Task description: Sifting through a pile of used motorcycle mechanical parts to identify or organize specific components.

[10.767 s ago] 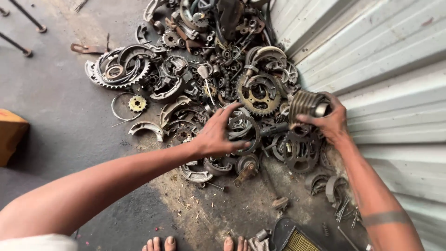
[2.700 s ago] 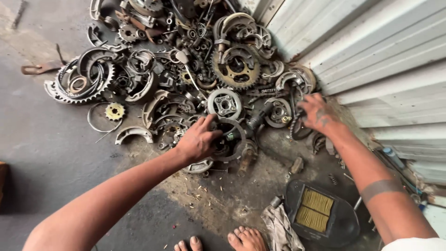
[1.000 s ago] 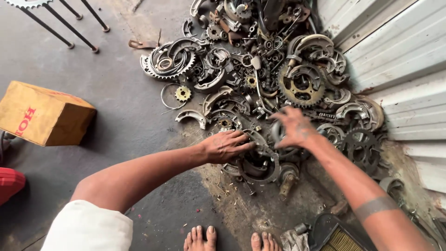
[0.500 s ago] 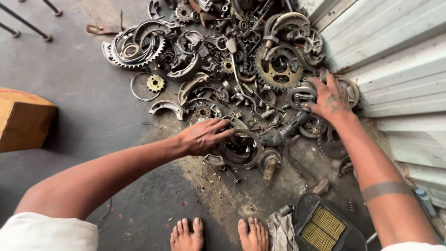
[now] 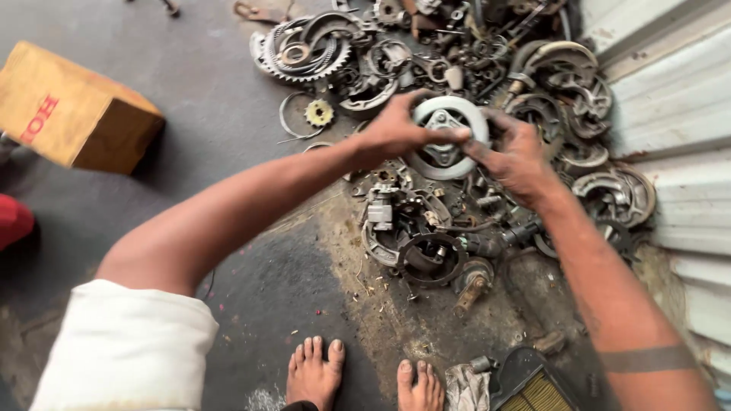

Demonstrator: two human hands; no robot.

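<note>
both hands clamp one round grey metal disc (image 5: 445, 138) above the scrap pile's middle — left hand (image 5: 396, 131) on its left rim, right hand (image 5: 514, 156) on its right, face up for a look. toothed sprocket (image 5: 304, 49) far left, cardboard box (image 5: 72, 110) well apart.

A dark, stained concrete floor (image 5: 190, 114) is carrying a sprawling heap of rusty metal gears and brake shoes (image 5: 487, 99), a brown cardboard box (image 5: 72, 106) and a small yellow sprocket (image 5: 319, 113).

Only package here: a tan cardboard box (image 5: 76, 106) with red print, sitting well left of the left hand (image 5: 396, 133).
</note>
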